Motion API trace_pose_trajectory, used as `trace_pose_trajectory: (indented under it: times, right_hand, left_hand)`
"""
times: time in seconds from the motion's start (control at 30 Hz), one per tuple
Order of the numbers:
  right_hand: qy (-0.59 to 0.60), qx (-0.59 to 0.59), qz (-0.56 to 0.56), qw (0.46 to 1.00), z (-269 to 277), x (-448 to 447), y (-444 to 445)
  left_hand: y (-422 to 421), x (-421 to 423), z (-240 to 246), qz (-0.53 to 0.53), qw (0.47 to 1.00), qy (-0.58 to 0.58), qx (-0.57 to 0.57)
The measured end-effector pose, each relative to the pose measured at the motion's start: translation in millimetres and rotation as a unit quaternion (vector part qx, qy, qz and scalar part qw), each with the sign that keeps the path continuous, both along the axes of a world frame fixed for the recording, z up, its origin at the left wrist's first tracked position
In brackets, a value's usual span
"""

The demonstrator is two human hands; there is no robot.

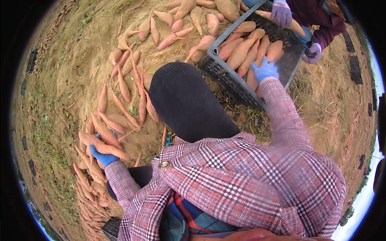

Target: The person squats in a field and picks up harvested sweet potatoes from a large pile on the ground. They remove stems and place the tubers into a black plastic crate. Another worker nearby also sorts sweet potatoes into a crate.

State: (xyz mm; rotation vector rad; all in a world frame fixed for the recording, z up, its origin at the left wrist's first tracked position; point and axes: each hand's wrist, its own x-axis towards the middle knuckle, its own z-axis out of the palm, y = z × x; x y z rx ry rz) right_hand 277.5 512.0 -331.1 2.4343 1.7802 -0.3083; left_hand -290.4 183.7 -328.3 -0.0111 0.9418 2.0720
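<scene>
My left hand (104, 155), in a blue glove, grips a sweet potato (101, 145) above a row of others at the left. A second sweet potato (106, 131) lies against it, with glove fingers partly showing behind. Inside a black plastic crate (232, 86), my right hand (265, 70) rests on sweet potatoes (241, 55), its blue-gloved fingers spread. What lies under that palm is hidden. The crate is tilted in this view and holds several sweet potatoes.
Across the crate, another person's gloved hand (282, 14) holds a long sweet potato (297, 28); their other hand (313, 53) is at the crate's rim. Loose sweet potatoes (173, 39) lie on sandy soil (81, 60). My knee (187, 99) is between my hands. Another crate (111, 227) stands at lower left.
</scene>
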Motion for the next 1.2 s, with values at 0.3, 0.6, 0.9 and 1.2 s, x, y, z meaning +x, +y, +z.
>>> trace_pose_trajectory:
  times: [0.3, 0.6, 0.9, 1.2]
  right_hand:
    - [0.022, 0.138, 0.037, 0.990, -54.8, -7.1, -3.4]
    - [0.155, 0.337, 0.187, 0.909, 28.7, -68.1, -14.2]
    - [0.735, 0.175, 0.214, 0.620, 124.5, -181.3, -63.3]
    - [0.892, 0.075, -0.009, 0.446, 111.3, -138.1, -59.9]
  left_hand:
    - [0.6, -5.1, 10.8, -0.009, 0.999, 0.028, 0.030]
    - [111.8, -10.2, 95.0, -0.193, 0.958, 0.085, 0.192]
    - [224.9, 159.4, 177.6, -0.349, 0.914, 0.143, 0.146]
    - [237.7, 226.3, 166.1, -0.486, 0.862, -0.022, 0.141]
